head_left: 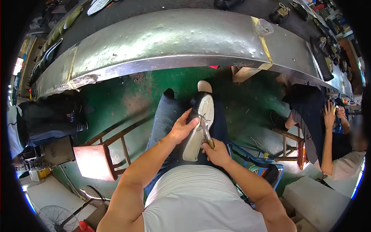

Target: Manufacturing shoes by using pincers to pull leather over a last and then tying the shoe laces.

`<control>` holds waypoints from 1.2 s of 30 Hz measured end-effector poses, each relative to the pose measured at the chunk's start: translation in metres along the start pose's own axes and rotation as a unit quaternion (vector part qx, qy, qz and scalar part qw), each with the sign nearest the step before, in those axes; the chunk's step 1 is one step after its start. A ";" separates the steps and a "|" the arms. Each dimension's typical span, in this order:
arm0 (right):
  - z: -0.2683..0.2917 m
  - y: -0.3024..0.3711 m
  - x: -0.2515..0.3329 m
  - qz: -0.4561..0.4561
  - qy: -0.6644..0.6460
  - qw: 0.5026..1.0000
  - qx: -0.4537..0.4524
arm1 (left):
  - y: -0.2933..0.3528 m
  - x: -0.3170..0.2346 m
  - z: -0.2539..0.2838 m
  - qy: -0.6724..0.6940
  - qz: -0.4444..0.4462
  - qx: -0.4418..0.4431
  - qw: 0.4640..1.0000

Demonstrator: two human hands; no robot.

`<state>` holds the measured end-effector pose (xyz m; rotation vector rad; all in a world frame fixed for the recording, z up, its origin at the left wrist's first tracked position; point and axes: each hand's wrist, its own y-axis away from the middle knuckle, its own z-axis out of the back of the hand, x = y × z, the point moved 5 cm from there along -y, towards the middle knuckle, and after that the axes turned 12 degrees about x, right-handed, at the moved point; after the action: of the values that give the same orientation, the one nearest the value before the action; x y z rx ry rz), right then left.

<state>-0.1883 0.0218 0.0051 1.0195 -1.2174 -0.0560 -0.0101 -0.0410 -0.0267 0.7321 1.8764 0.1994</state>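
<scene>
A shoe rests bottom up between my thighs, its pale underside facing me. Dark upper material with light stitching runs along the edge of its far end. My left hand is closed on the shoe's left side, with the thumb lying over the underside. In my right hand is a metal hand tool with a curved head and a brownish grip. Its head lies over the middle of the shoe, close to my left thumb. The exact kind of tool cannot be made out.
A long metal-topped bench curves across ahead, with a clear plastic cup and shoes on it. A wooden stool stands left. At right a co-worker sits handling something; another person is at left. A blue metal frame stands by my right side.
</scene>
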 end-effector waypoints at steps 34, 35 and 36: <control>0.062 0.061 0.046 0.060 0.343 0.930 0.121 | -0.005 -0.041 -0.030 -0.075 0.214 0.037 0.973; 0.053 0.064 0.045 0.169 0.420 0.887 0.092 | -0.006 -0.036 -0.029 -0.074 0.217 0.038 0.973; 0.044 0.060 0.046 0.145 0.437 0.882 0.101 | -0.010 -0.031 -0.026 -0.072 0.208 0.046 0.974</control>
<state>-0.2325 0.0042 0.0786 0.8663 -0.5236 0.7133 -0.0292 -0.0615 0.0042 1.1714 1.5866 0.3166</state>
